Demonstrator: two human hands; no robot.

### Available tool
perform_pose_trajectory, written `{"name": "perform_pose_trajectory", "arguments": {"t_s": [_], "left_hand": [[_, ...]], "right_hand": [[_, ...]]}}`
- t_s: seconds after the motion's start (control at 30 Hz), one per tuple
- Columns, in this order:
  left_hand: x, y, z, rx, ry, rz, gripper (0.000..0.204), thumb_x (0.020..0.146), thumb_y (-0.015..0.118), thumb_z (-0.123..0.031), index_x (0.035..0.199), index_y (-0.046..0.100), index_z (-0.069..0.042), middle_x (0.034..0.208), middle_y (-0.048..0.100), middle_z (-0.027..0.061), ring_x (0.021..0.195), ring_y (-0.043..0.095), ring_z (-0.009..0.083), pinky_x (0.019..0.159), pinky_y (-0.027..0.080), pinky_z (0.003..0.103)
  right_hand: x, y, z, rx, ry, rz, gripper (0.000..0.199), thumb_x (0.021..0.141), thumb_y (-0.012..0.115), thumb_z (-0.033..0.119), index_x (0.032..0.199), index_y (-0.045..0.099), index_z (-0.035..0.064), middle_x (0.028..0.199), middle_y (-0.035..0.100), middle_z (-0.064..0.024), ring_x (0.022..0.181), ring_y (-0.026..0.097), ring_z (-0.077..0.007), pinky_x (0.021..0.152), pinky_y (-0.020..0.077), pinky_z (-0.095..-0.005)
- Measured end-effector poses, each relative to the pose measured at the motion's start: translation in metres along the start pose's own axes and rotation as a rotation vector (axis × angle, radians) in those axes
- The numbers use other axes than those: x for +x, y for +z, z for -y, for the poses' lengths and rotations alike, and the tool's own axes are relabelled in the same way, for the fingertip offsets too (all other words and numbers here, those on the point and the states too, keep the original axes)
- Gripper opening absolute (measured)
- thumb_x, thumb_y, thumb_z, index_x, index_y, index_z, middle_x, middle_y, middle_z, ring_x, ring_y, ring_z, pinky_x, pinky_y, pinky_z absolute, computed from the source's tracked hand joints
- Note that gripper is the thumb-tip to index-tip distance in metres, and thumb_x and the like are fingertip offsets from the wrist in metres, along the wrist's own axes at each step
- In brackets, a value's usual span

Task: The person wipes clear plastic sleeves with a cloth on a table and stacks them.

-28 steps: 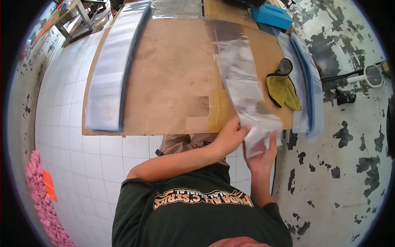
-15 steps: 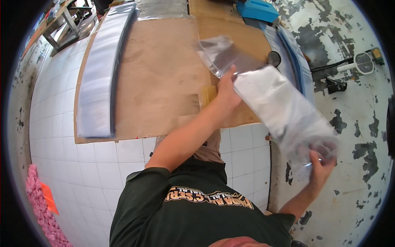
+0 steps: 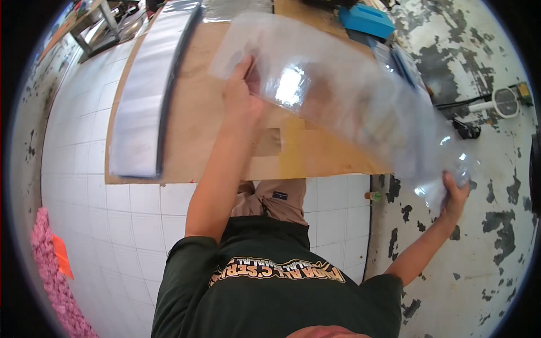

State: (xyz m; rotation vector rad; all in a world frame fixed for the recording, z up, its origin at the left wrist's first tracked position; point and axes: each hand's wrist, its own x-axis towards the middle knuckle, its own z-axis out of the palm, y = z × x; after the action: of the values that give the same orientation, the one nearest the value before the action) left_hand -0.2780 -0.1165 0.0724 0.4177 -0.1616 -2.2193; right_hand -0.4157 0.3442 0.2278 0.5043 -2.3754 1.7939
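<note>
Above the board (image 3: 203,135), left hand (image 3: 242,101) and outstretched right hand (image 3: 455,191) grip the clear plastic bag (image 3: 338,101).

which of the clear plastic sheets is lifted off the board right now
The clear plastic bag stretched between the left hand and right hand. The stack of plastic sheets lies flat along the board's left edge.

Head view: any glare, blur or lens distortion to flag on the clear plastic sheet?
Head view: a bright glare patch sits on the clear plastic sheet just right of the left hand; the sheet smears with motion blur toward the right hand. Fisheye bends the cardboard board edges and floor tiles, with a black rim at the corners.
</note>
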Motion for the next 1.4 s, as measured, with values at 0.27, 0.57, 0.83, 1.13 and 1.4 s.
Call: {"name": "perform_pose_trajectory", "arguments": {"t_s": [0.27,0.57,0.83,1.13,1.4], "left_hand": [[-0.028,-0.040,-0.071,0.728,0.460,0.008,0.033,0.088,0.065,-0.010,0.118,0.057,0.001,0.103,0.065,0.0093,0.097,0.063,0.0188,0.077,0.051,0.029],[0.016,0.027,-0.141,1.595,-0.174,0.063,0.076,0.084,0.059,-0.060,0.128,0.052,0.002,0.110,0.063,0.0148,0.090,0.066,0.0230,0.077,0.053,0.036],[0.023,0.048,-0.120,2.048,0.196,0.283,0.032,0.081,0.073,-0.019,0.102,0.064,0.004,0.091,0.067,0.0132,0.080,0.069,0.0187,0.069,0.053,0.026],[-0.092,-0.035,-0.086,1.176,0.816,0.273,0.018,0.085,0.069,-0.006,0.099,0.062,0.003,0.092,0.070,0.0112,0.090,0.068,0.0170,0.082,0.051,0.029],[-0.078,-0.038,-0.089,1.252,0.768,0.131,0.022,0.088,0.067,-0.002,0.107,0.061,0.006,0.099,0.068,0.0120,0.093,0.067,0.0231,0.088,0.053,0.033]], "right_hand": [[0.047,0.111,-0.109,0.070,0.321,0.339,0.056,0.071,0.081,0.011,0.118,0.056,-0.0053,0.101,0.066,-0.0102,0.089,0.063,-0.0189,0.086,0.0484,-0.0284],[0.060,0.105,-0.137,0.360,0.772,0.443,0.039,0.078,0.076,0.019,0.108,0.063,-0.0010,0.096,0.066,-0.0065,0.084,0.063,-0.0184,0.082,0.0518,-0.0332],[0.030,0.120,-0.101,0.079,0.146,0.233,0.048,0.084,0.075,0.012,0.123,0.056,-0.0082,0.106,0.068,-0.0151,0.093,0.064,-0.0159,0.083,0.0508,-0.0286],[-0.057,0.159,-0.137,0.256,-0.238,-0.074,0.029,0.086,0.072,0.012,0.109,0.065,-0.0043,0.095,0.071,-0.0107,0.083,0.064,-0.0142,0.078,0.0484,-0.0249],[-0.050,0.163,-0.157,0.349,-0.154,0.051,0.027,0.089,0.068,0.009,0.112,0.062,-0.0035,0.105,0.065,-0.0107,0.097,0.062,-0.0211,0.088,0.0489,-0.0316]]}}
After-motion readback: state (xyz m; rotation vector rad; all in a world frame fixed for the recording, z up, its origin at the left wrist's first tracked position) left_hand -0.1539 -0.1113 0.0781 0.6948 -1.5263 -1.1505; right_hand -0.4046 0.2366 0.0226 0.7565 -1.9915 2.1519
